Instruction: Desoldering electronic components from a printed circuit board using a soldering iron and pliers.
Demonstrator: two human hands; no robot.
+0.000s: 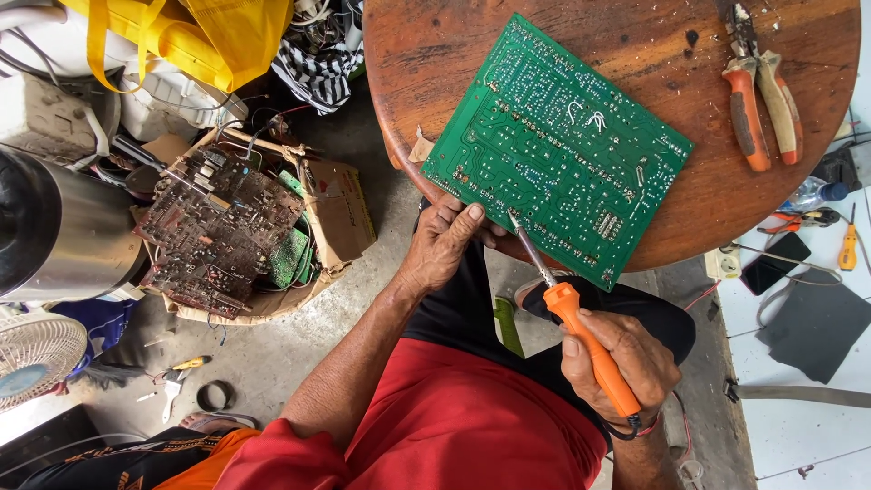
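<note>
While resting solder-side up on round wooden worktop [635,54], green board [555,150] overhangs near edge toward lap. Judged thin, stiff, light; flat and rigid enough to pivot or slide on smooth wood if pressed off-centre. Fragile in spots: fine solder points and short wire jumpers across face, so best held by bare edges or corners, not by face. Underside likely lumpy with parts, so may rock.

Left hand [445,243] pinching board's lower-left edge, thumb on top, fingers curled under, steadying it. Sensible grip spot, clear of joints.

Right hand [626,358] closed around orange handle of iron [572,318], cord end hidden in fist. Metal shaft slanted up, tip touching board near lower edge, just beside left thumb. Handle judged light, grippy, stiff; metal end likely hot, hold by orange part only.

Orange-handled pliers [760,104] lying on worktop, well apart from board, untouched.

Cardboard box of old brown boards [222,231] on floor at left, near steel cylinder [54,231] and small fan [32,358].

Small yellow screwdriver [848,249] on white surface at right, beside dark phone [776,261].
</note>
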